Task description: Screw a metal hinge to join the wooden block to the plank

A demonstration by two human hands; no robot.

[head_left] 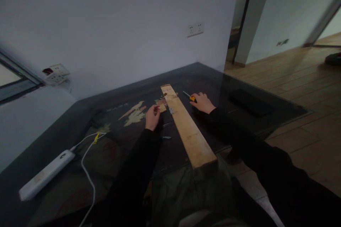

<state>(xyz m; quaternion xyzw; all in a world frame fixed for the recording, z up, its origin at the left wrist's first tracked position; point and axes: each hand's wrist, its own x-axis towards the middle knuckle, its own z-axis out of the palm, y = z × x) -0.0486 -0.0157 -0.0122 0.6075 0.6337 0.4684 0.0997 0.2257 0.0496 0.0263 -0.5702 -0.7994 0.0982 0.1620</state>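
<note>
A long wooden plank (188, 127) lies lengthwise on the dark table, its near end at the table's front edge. Against its left edge sits a small metal hinge (171, 111). To the left of the plank is my left hand (152, 116), its fingers pinched together beside a small tan piece (162, 108); what is between the fingertips is too small to make out. On the right side, my right hand (203, 103) is closed around the yellow-and-black handle of a screwdriver (193, 98), whose shaft points away to the left. Thin metal pieces (166, 137), perhaps screws, lie left of the plank.
A white power strip (48, 174) with a white cable (84, 165) lies at the left. A flat black object (250, 103) rests on the right of the table (128, 95). The wall (128, 32) with sockets (195, 29) stands behind.
</note>
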